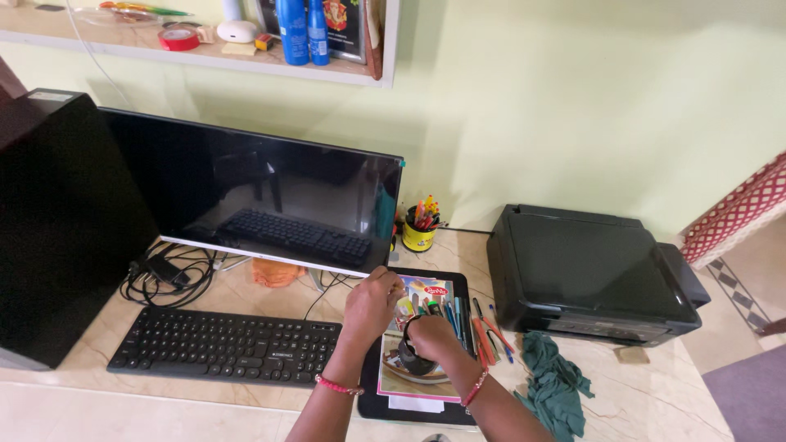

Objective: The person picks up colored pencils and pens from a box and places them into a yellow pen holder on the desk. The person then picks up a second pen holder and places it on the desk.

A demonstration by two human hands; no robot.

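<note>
Head cam, looking down: the right hand (431,336) is curled around a small dark round mouse-like object (413,360), which sits right under that palm on a colourful printed card (413,385) atop a black mouse pad (455,286). The left hand (372,301) is just beside it, fingers bent down onto the card's top edge, not clearly gripping anything. Loose pens and markers (483,331) lie just right of both hands.

We see a polished, stone-like desk top (671,401) with pale veins, bearing a matt black plastic keyboard (225,344) and a glossy dark monitor (262,192) that mirrors the keys. Our left hand (370,301) rests on a shiny printed paper sheet (426,290) laid over a matt black pad (458,282). A crumpled green cloth (553,381) lies soft and dull beside the smooth black plastic printer (589,274).
</note>
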